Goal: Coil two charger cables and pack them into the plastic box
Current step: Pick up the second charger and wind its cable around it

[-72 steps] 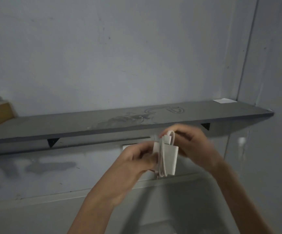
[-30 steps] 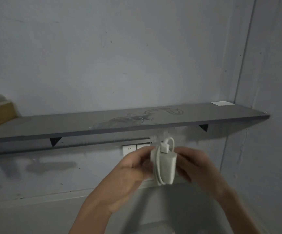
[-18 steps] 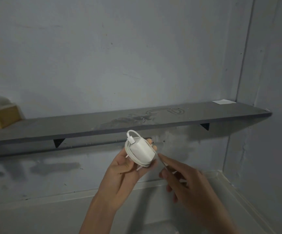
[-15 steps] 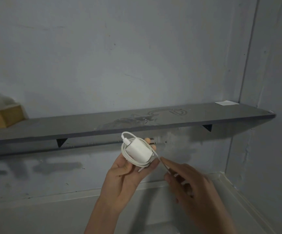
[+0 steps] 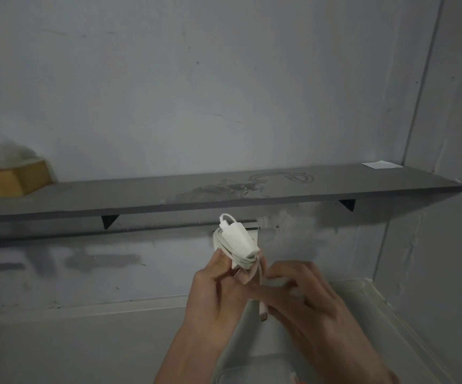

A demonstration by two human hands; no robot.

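A white charger block [image 5: 239, 241] with its white cable [image 5: 218, 242] wound around it is held up in front of the wall below the shelf. My left hand [image 5: 218, 295] grips the block from below, thumb and fingers on its lower edge. The loose cable end [image 5: 261, 295] hangs down from the block with its plug at the bottom. My right hand [image 5: 304, 303] holds this loose end just right of the left hand. A pale rounded object [image 5: 252, 370], possibly the plastic box, shows at the bottom edge, mostly hidden by my arms.
A long grey shelf [image 5: 169, 195] runs across the wall on black brackets. On its left end stands a wooden block [image 5: 11, 178] under a clear dome. A white paper slip [image 5: 380, 164] lies at its right end. A white wall socket [image 5: 253, 230] sits behind the charger.
The winding has gone from both hands around the block to the left hand alone holding it. The right hand drew the loose end out, then came back close under the block.
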